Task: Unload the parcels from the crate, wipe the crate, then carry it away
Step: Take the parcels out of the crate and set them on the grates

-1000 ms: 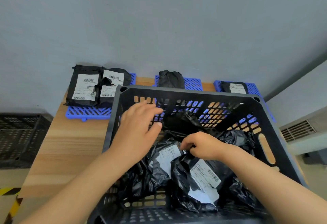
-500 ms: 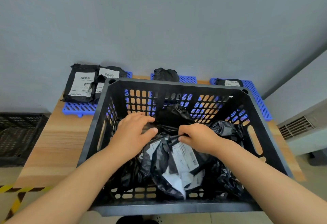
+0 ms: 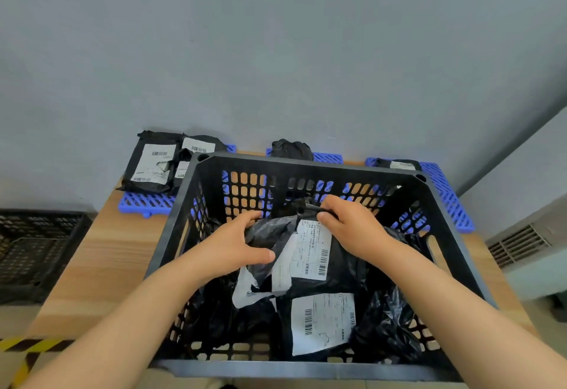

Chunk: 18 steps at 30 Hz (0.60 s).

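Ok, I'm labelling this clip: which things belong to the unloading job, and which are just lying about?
Job: black crate; top parcel gripped by left hand and right hand; lower parcel; unloaded parcels on blue mats.
Lying about: floor crate at left; vent grille.

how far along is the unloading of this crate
Done: a few parcels already lie on the blue mats behind the crate. In hand: the left hand and right hand grip the top parcel inside it. To do: the front parcel and other black bags are in the crate; wiping and carrying not yet begun.
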{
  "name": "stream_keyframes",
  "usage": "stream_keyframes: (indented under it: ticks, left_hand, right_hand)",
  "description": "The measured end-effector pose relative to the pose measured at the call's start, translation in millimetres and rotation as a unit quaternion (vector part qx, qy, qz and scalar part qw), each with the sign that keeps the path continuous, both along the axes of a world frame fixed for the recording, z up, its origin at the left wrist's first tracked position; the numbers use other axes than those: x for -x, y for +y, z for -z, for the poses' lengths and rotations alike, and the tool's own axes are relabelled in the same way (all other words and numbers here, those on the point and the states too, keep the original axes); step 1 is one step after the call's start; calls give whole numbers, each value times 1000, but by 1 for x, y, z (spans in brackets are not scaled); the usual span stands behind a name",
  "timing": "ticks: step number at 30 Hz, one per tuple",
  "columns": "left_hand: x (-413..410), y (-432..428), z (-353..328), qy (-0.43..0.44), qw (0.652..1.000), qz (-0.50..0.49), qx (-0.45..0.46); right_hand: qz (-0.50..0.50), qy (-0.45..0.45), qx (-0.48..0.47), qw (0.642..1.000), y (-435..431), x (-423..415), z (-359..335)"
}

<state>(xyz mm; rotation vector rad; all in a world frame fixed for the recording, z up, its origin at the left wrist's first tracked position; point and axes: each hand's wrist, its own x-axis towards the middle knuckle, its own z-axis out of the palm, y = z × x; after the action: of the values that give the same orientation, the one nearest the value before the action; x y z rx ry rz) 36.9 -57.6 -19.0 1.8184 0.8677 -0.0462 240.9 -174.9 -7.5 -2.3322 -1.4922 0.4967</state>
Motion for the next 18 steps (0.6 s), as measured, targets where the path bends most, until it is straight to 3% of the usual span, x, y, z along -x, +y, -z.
stream_keyframes:
  ticks: [4, 14, 16, 18]
  left_hand:
    - [1, 0, -1, -9, 1000, -22, 19]
    - [-2, 7, -5, -144, 968, -103, 177]
    - [2, 12, -10, -192, 963, -159, 99]
    - [12, 20, -18, -284, 933, -221, -6]
  right_hand:
    - [35, 73, -29, 996, 1, 3, -2]
    - [115, 176, -87, 974, 23, 15, -16]
    - [138, 198, -102, 965, 35, 18, -18]
    - [172, 229, -134, 949, 48, 22, -22]
